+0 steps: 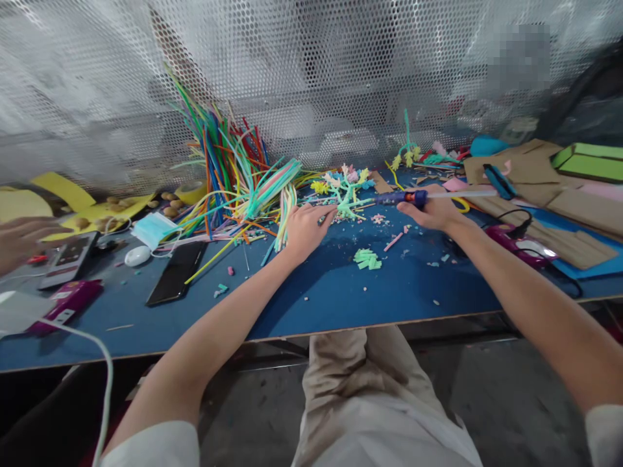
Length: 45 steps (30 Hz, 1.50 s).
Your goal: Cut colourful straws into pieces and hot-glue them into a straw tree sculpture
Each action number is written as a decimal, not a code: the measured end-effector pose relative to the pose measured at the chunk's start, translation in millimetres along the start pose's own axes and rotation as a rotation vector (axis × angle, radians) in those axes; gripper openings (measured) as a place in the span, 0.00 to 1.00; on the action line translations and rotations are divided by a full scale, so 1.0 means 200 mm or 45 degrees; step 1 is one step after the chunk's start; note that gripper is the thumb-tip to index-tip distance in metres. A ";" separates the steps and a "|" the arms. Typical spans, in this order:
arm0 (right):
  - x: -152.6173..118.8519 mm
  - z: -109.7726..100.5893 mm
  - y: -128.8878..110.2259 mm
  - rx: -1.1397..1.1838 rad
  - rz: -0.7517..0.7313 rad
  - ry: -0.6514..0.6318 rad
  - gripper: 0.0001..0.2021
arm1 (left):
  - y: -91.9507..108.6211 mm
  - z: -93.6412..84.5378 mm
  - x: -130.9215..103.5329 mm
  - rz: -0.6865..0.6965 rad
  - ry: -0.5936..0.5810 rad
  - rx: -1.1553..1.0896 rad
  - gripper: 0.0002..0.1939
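Note:
My right hand [433,209] is wrapped round a dark blue glue gun [402,197]. A translucent glue stick [467,193] sticks out of its back, and its front points left. My left hand [309,230] is closed in a pinch at the base of a green branching craft piece [346,202], which looks made of pipe cleaners. Yellow, pink and blue tufts tip its branches. The glue gun's front end is close to this piece; whether they touch I cannot tell. Short green cut pieces [367,259] lie in a small pile in front of my hands.
Bundled coloured pipe cleaners [233,162] stand at the back left, against a perforated metal screen [316,78]. A black phone [176,272], a face mask [154,230] and a purple power strip [516,245] lie on the blue table [311,305]. Another person's hand [29,237] is at far left. Cardboard [584,211] lies right.

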State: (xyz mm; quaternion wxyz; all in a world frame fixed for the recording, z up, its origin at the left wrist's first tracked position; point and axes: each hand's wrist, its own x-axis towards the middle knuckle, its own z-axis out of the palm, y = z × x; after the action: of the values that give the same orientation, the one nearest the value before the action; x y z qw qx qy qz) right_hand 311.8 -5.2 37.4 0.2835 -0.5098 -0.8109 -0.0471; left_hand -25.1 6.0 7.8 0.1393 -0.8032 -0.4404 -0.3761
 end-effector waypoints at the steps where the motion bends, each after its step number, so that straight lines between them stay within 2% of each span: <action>1: 0.01 0.00 0.02 -0.059 0.081 0.015 0.26 | 0.00 0.00 0.00 0.003 0.015 -0.002 0.16; 4: 0.01 0.04 0.10 -0.170 0.222 -0.028 0.22 | 0.00 0.00 0.00 0.017 0.040 -0.001 0.16; 7: 0.01 0.07 0.17 -0.279 0.190 -0.164 0.26 | 0.00 0.00 0.00 0.031 0.047 0.005 0.16; 9: 0.01 0.07 0.16 -0.247 0.110 -0.202 0.25 | 0.00 0.01 -0.01 0.034 0.045 0.002 0.16; 11: 0.01 0.06 0.11 -0.025 -0.041 -0.223 0.20 | 0.00 0.01 -0.01 0.032 0.038 -0.007 0.16; 13: 0.00 0.04 0.02 0.281 -0.183 -0.324 0.14 | 0.01 0.00 -0.01 0.028 0.036 -0.016 0.17; 15: -0.01 0.04 -0.08 0.455 -0.334 -0.463 0.13 | 0.01 0.00 -0.01 0.023 0.039 -0.022 0.17; 19: -0.03 0.08 -0.23 0.562 -0.466 -0.563 0.13 | 0.01 0.01 -0.01 0.028 0.039 -0.017 0.17; 23: -0.04 0.14 -0.28 0.577 -0.527 -0.624 0.16 | 0.01 0.02 -0.01 0.033 0.037 -0.009 0.17; 29: -0.03 0.19 -0.28 0.494 -0.514 -0.606 0.13 | 0.02 0.02 -0.01 0.053 0.022 0.007 0.17; 35: -0.04 0.18 -0.26 0.455 -0.374 -0.571 0.07 | 0.01 0.02 -0.02 0.046 0.019 -0.008 0.16; 40: -0.05 0.15 -0.26 0.606 -0.267 -0.636 0.07 | 0.02 0.02 -0.01 0.041 0.023 -0.002 0.15; 45: -0.04 0.15 -0.26 0.682 -0.275 -0.658 0.08 | 0.02 0.01 -0.01 0.049 0.014 -0.005 0.14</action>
State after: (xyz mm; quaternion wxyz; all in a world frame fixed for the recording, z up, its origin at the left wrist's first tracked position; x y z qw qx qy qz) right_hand 257.1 -26.5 19.4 0.1865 -0.3244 -0.8882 0.2668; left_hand -21.2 3.9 5.1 0.1474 -0.8098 -0.4233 -0.3785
